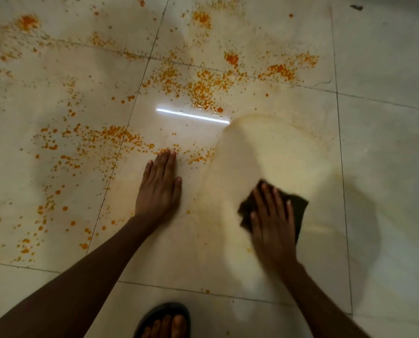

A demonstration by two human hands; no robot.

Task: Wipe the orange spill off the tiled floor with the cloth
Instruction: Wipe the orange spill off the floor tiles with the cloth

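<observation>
The right hand (273, 225) presses a dark cloth (298, 206) flat on the tiled floor (386, 142), fingers spread. The left hand (158, 186) rests flat, fingers together, beside the orange spill (203, 86), whose droplets lie ahead and leftward.

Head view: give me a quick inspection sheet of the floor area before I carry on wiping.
Surface: tiled floor, pale, with dark grout lines and a bright light reflection.
Job's things: orange spill spattered over the left and upper tiles; smeared yellowish wiped patch on the right; dark cloth lying on that patch.
Clutter: small dark speck at the upper right.
Hands: left hand flat on the floor, fingers straight; right hand pressing the cloth, fingers spread, blurred.
Cables: nothing seen.
Surroundings: sandalled foot at the bottom edge.
</observation>
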